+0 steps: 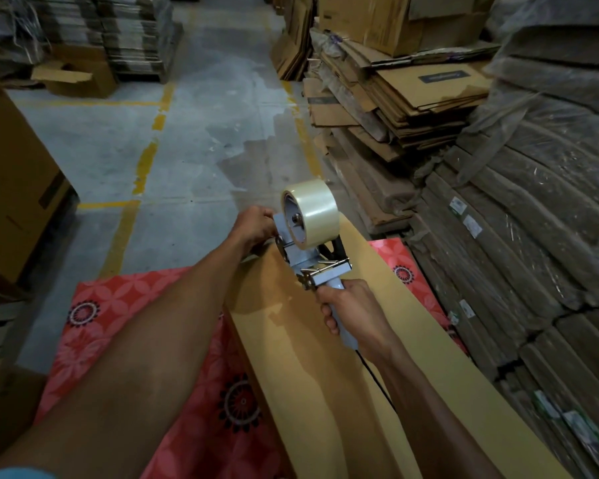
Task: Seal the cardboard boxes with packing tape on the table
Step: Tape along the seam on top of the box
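Observation:
A long brown cardboard box [325, 340] lies on a table under a red flowered cloth [125, 326] and runs from the near right toward the middle. My right hand [351, 311] is shut on the grey handle of a tape dispenser [308, 250], which stands on the box's far end. A roll of clear packing tape [312, 210] sits on the dispenser. My left hand [255, 224] pinches something at the dispenser's front by the box's far edge; its fingertips are hidden, so I cannot tell what it grips.
Flattened cardboard [395, 98] is stacked at the right, beside wrapped bundles [533, 236]. A large brown box [11, 191] stands at the left. An open small box [77, 76] and more stacks lie far back on the concrete floor [194, 140] with yellow lines.

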Demonstrator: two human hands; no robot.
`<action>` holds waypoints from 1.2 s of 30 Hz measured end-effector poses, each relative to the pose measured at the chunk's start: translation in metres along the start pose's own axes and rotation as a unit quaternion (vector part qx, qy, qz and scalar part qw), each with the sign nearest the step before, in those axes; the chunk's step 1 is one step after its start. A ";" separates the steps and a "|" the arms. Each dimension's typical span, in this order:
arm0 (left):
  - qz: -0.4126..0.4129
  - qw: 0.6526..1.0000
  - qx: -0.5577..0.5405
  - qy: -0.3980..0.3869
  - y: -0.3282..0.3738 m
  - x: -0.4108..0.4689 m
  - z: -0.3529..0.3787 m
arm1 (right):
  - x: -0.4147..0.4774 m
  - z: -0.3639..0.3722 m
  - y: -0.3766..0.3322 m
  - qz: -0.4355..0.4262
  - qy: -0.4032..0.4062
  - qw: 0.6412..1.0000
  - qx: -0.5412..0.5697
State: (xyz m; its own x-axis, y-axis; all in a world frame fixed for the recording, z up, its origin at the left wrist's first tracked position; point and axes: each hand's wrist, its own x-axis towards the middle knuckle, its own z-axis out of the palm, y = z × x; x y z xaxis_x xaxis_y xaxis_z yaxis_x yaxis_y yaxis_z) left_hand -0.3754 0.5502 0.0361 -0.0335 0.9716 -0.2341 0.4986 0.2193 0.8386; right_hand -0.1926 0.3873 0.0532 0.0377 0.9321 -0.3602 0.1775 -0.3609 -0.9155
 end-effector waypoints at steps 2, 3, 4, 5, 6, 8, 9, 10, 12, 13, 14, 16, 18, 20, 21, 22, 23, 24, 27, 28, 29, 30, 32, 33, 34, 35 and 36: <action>0.007 1.000 0.026 -0.012 -0.001 0.001 0.000 | 0.000 -0.001 -0.001 0.005 0.000 1.000 0.005; 0.016 0.999 0.028 -0.013 -0.002 0.000 0.000 | 0.000 -0.001 0.000 0.007 0.000 1.000 0.009; 0.036 0.999 0.023 -0.007 -0.003 -0.001 0.000 | -0.001 -0.001 0.000 0.008 -0.002 1.000 0.011; 0.061 0.998 0.031 -0.002 -0.003 -0.003 0.000 | -0.001 -0.002 0.000 0.007 -0.003 1.000 0.011; 0.087 0.994 0.058 0.001 -0.003 -0.004 0.001 | -0.001 -0.002 0.000 0.007 -0.004 1.000 0.010; 0.119 0.986 0.112 0.013 -0.002 -0.009 0.003 | 0.000 -0.003 -0.001 0.009 -0.006 1.000 0.008; 0.124 0.985 0.120 0.014 -0.001 -0.009 0.003 | 0.001 -0.003 -0.002 0.009 -0.007 1.000 0.008; 0.124 0.984 0.129 0.009 -0.003 -0.008 0.002 | 0.001 -0.003 -0.003 0.010 -0.008 1.000 0.006; 0.118 0.978 0.172 -0.018 -0.007 -0.005 0.001 | 0.002 -0.004 -0.005 0.013 -0.010 1.000 -0.005; 0.116 0.974 0.190 -0.034 -0.009 -0.002 0.000 | 0.002 -0.004 -0.005 0.016 -0.010 1.000 -0.013; 0.118 0.972 0.197 -0.045 -0.012 0.000 -0.001 | 0.002 -0.005 -0.006 0.018 -0.008 1.000 -0.020; 0.124 0.966 0.218 -0.058 -0.015 0.005 -0.002 | 0.003 -0.005 -0.009 0.021 -0.004 0.999 -0.028; 0.147 0.957 0.241 -0.066 -0.015 0.005 -0.001 | 0.002 -0.006 -0.012 0.025 -0.005 0.999 -0.029; 0.165 0.954 0.241 -0.066 -0.010 -0.002 -0.002 | -0.001 -0.007 -0.012 0.028 -0.006 0.999 -0.033; 0.166 0.954 0.243 -0.067 -0.008 -0.005 -0.001 | -0.004 -0.009 -0.012 0.029 -0.005 0.999 -0.038; 0.161 0.953 0.249 -0.066 -0.007 -0.005 -0.001 | -0.009 -0.012 -0.010 0.030 -0.002 0.998 -0.046; 0.154 0.952 0.258 -0.065 -0.006 -0.006 -0.001 | -0.015 -0.017 -0.007 0.031 0.000 0.998 -0.055; 0.146 0.954 0.256 -0.062 -0.006 -0.006 -0.001 | -0.023 -0.023 -0.003 0.034 0.002 0.997 -0.065; 0.134 0.962 0.226 -0.073 -0.001 -0.012 0.001 | -0.047 -0.038 0.016 0.041 0.002 0.996 -0.075; 0.133 0.962 0.228 -0.072 0.002 -0.014 0.002 | -0.052 -0.040 0.021 0.041 0.003 0.996 -0.075; 0.133 0.958 0.242 -0.071 0.005 -0.017 0.004 | -0.055 -0.041 0.024 0.041 0.004 0.996 -0.075; 0.129 0.953 0.265 -0.069 0.008 -0.020 0.007 | -0.057 -0.040 0.025 0.040 0.004 0.996 -0.074; 0.120 0.938 0.319 -0.058 0.015 -0.029 0.016 | -0.056 -0.038 0.022 0.040 -0.002 0.997 -0.065; 0.114 0.931 0.342 -0.053 0.014 -0.032 0.022 | -0.056 -0.038 0.021 0.042 -0.004 0.997 -0.060; 0.103 0.925 0.362 -0.046 0.013 -0.036 0.027 | -0.056 -0.038 0.021 0.043 -0.007 0.997 -0.056; 0.089 0.917 0.388 -0.039 0.010 -0.040 0.031 | -0.056 -0.038 0.021 0.042 -0.009 0.998 -0.053; 0.081 0.908 0.411 -0.026 0.008 -0.041 0.035 | -0.056 -0.039 0.021 0.040 -0.010 0.998 -0.050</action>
State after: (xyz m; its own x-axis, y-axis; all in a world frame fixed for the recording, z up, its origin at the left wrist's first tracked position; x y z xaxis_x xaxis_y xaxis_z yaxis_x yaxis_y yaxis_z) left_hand -0.3399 0.5087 0.0359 0.1285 0.9750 -0.1812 0.9719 -0.0874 0.2186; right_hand -0.1530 0.3289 0.0608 0.0363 0.8994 -0.4355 0.2714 -0.4283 -0.8619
